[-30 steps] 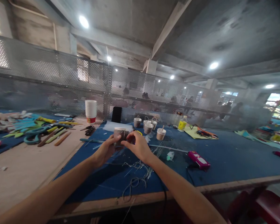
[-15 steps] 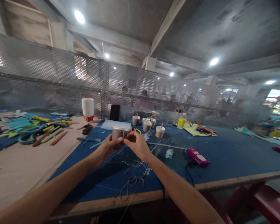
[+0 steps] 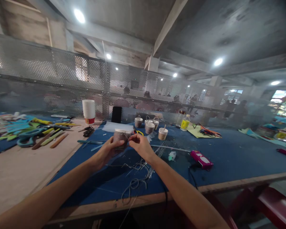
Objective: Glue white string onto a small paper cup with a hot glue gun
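My left hand (image 3: 105, 152) wraps round a small paper cup (image 3: 119, 136) covered in grey-brown cord, its white rim facing up. At the cup's right side, my right hand (image 3: 141, 145) is closed in a pinch. A thin strand of cord runs from the cup's side to those fingertips; its exact end is hidden. Below the hands, loose grey cord (image 3: 136, 183) lies in loops on the blue table cover (image 3: 90, 186). Behind them stand several similar wrapped cups (image 3: 149, 128) with looped handles, and one cup with a stick (image 3: 163, 134).
Scissors (image 3: 28, 138) and tool handles lie left, near a stack of white paper cups (image 3: 89, 109). A dark phone (image 3: 116, 114) leans behind white sheets. Rightward are a magenta corded device (image 3: 201, 159), a yellow-labelled bottle (image 3: 185, 123) and a crumpled scrap (image 3: 172, 156).
My right hand has moved slightly right, away from the cup, with the strand showing between. The left hand still holds the cup, turned a little. The view has shifted slightly.
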{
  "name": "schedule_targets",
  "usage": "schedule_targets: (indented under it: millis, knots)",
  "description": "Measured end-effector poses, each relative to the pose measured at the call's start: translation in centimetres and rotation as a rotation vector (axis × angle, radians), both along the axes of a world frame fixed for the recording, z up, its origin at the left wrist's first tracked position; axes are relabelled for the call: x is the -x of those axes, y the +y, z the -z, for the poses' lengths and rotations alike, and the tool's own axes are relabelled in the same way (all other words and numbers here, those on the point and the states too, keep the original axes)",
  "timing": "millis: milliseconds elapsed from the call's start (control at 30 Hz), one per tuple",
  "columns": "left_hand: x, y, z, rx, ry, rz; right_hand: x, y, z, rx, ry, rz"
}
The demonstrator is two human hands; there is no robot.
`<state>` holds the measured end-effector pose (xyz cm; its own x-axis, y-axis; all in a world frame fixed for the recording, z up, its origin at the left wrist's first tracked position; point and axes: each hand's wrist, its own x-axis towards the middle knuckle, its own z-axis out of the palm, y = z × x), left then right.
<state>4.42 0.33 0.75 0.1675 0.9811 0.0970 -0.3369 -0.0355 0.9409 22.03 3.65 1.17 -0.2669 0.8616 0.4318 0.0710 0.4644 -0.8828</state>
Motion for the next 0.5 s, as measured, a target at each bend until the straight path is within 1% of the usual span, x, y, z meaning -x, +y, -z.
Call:
schedule_targets:
  millis: [100, 233, 333, 500]
  knots:
    - [0.0, -0.1, -0.2, -0.001, 0.020, 0.005, -0.2, -0.2, -0.3, 0.021, 0.004, -0.021]
    - [0.1, -0.1, -0.2, -0.013, 0.031, 0.039, -0.2, -0.9, -1.0, 0.072, 0.107, -0.062]
    - [0.2, 0.1, 0.0, -0.005, 0.031, 0.067, -0.2, -1.1, -1.3, 0.048, 0.138, -0.069]
    - [0.2, 0.2, 0.1, 0.017, 0.008, 0.082, -0.4, -0.9, -1.3, 0.035, 0.162, -0.047]
